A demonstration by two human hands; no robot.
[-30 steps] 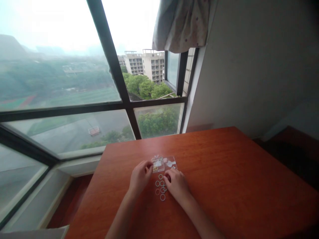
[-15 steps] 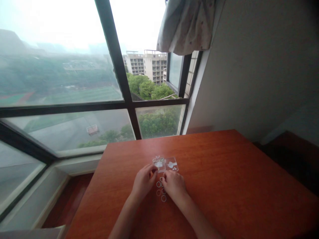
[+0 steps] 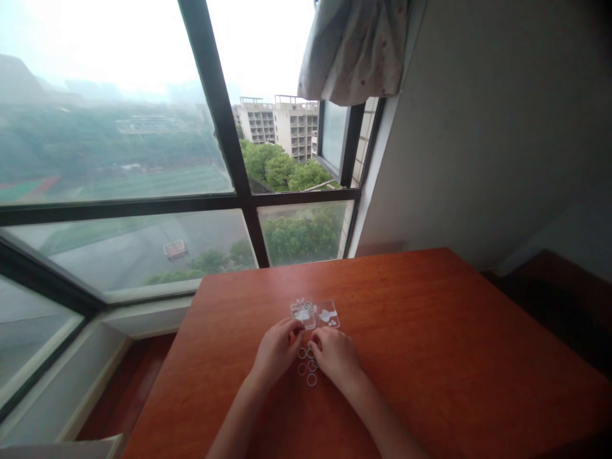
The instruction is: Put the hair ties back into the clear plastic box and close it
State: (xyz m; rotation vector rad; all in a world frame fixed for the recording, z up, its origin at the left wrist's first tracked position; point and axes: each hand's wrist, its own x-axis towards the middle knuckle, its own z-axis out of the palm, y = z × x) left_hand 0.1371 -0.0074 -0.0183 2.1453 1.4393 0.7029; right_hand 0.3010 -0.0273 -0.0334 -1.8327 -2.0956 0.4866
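Note:
Several small pale rings [image 3: 312,380] lie in a loose cluster on the table. Just beyond them stands an open, clear plastic box [image 3: 304,316] with more rings inside, its flat lid [image 3: 328,314] folded out to the right. My left hand [image 3: 280,347] is closed in a pinch at the near edge of the box; whatever is between its fingertips is too small to make out. Thumb and fingers of my right hand [image 3: 336,354] are pinched together over the topmost rings of the cluster, partly covering them. Whether they grip a ring is hidden.
The reddish-brown wooden table [image 3: 430,344] reaches out to a window [image 3: 301,233] with dark frames. A curtain [image 3: 356,54] hangs at the upper right, beside a plain wall [image 3: 478,134]. Small white pieces show in the clear lid.
My left fingertips have come slightly back from the box toward the right hand. The right hand has barely moved over the rings. The whole view has shifted a little.

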